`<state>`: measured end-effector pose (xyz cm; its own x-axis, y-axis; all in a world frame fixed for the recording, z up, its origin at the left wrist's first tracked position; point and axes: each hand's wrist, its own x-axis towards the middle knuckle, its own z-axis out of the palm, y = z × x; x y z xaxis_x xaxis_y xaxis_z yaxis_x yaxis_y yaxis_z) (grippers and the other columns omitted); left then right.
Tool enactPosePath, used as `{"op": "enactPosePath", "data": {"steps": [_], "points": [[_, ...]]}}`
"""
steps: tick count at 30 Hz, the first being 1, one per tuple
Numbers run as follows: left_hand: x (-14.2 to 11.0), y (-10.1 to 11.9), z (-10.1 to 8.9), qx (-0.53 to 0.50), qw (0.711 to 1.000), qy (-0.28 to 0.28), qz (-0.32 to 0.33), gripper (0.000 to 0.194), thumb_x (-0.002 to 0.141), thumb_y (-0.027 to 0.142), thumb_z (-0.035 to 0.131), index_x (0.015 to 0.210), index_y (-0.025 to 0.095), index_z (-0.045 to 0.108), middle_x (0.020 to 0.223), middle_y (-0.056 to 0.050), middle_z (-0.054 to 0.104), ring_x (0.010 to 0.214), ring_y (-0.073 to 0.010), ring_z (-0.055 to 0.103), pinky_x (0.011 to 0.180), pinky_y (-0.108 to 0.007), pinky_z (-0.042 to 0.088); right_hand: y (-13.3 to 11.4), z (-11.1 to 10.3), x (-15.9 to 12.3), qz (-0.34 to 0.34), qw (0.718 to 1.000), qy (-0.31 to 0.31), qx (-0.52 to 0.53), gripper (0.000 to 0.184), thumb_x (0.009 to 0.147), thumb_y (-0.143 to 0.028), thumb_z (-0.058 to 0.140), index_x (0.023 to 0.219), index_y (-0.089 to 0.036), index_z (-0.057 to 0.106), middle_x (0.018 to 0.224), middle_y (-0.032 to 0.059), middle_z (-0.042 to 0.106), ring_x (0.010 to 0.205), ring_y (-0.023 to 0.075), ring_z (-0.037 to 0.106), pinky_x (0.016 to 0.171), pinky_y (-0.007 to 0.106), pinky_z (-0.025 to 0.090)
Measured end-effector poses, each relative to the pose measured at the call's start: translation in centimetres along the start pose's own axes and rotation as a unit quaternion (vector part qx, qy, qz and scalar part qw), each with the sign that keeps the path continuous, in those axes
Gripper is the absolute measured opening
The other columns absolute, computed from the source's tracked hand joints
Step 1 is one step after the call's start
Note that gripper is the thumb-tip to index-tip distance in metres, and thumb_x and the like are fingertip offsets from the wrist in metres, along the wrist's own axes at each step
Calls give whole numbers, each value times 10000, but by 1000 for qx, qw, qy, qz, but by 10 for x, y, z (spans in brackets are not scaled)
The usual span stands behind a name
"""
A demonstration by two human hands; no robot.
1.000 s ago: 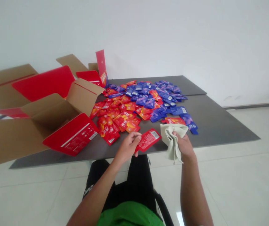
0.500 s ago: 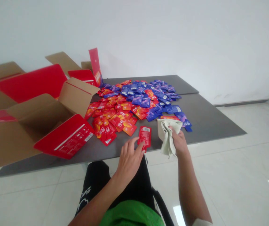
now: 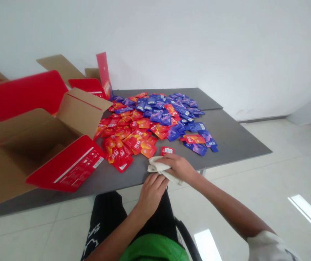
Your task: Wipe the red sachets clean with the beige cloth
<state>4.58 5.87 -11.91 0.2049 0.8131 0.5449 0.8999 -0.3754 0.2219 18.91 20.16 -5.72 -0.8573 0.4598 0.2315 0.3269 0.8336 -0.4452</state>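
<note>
Cream cloth [image 3: 159, 168] lay at table's near edge, under R hand [image 3: 180, 167], its fingers [image 3: 170, 160] closed over the fabric. L hand [image 3: 152, 194] sat just below cloth, at table edge, fingers curled; couldn't tell if gripping anything. Single red sachet [image 3: 167, 150] lay just beyond cloth, apart from big heap of red-orange & blue sachets [image 3: 150, 123]. Dark grey table [image 3: 234, 145] was 2 panels w/ seam btwn. Open cardboard box [image 3: 83, 112] w/ red flaps overhung its left side. White wall [image 3: 199, 43] behind, pale tile floor [image 3: 253, 203] below.
</note>
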Motion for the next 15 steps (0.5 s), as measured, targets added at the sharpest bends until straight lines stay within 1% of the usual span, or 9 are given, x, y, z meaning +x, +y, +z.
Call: {"op": "enactPosePath", "data": {"steps": [3, 6, 8, 10, 12, 13, 15], "points": [[-3, 0, 6, -13, 999, 31, 1, 335, 1018, 131, 519, 1330, 172, 633, 1241, -77, 726, 1192, -229, 630, 1030, -403, 520, 16, -2, 18, 33, 998, -11, -59, 378, 980, -215, 630, 1344, -296, 688, 1243, 75, 697, 1093, 201, 679, 907, 267, 521], [-4, 1, 9, -29, 999, 40, -13, 338, 1023, 129, 509, 1332, 186, 635, 1250, -72, 729, 1203, -225, 638, 1037, -408, 525, 31, -17, 38, 50, 992, -17, -115, 389, 968, -173, 631, 1341, -266, 690, 1171, 82, 699, 1029, 200, 682, 863, 258, 520], [-4, 1, 9, -40, 998, 37, -24, 340, 1021, 130, 515, 1332, 196, 636, 1250, -69, 730, 1200, -225, 642, 1039, -409, 527, 32, -28, 44, 61, 988, -15, -143, 413, 950, -142, 638, 1348, -243, 686, 1168, 97, 698, 1031, 218, 680, 852, 271, 525], [-4, 2, 10, -44, 998, 40, -33, 342, 1014, 123, 528, 1329, 197, 639, 1253, -66, 730, 1205, -226, 639, 1046, -408, 523, 24, -34, 39, 64, 988, 11, -143, 440, 946, -123, 626, 1370, -230, 671, 1195, 110, 694, 1048, 234, 677, 867, 292, 533], [-5, 4, 10, -42, 997, 44, -39, 338, 1005, 116, 541, 1315, 198, 649, 1249, -64, 731, 1203, -229, 638, 1049, -408, 520, 12, -33, 22, 48, 992, 38, -109, 451, 962, -131, 606, 1394, -249, 652, 1234, 104, 689, 1079, 233, 672, 902, 304, 533], [-5, 4, 11, -40, 997, 44, -43, 330, 1001, 115, 548, 1299, 203, 660, 1230, -61, 736, 1186, -232, 643, 1041, -410, 522, 6, -29, 12, 35, 995, 39, -87, 450, 968, -145, 604, 1399, -271, 648, 1250, 93, 689, 1086, 227, 673, 913, 302, 533], [-5, 5, 12, -35, 997, 42, -53, 305, 993, 116, 564, 1254, 217, 686, 1166, -55, 750, 1123, -234, 660, 1011, -413, 532, -2, -18, -6, 16, 999, 11, -49, 432, 970, -176, 620, 1379, -312, 659, 1267, 66, 693, 1082, 209, 683, 909, 284, 538]]}}
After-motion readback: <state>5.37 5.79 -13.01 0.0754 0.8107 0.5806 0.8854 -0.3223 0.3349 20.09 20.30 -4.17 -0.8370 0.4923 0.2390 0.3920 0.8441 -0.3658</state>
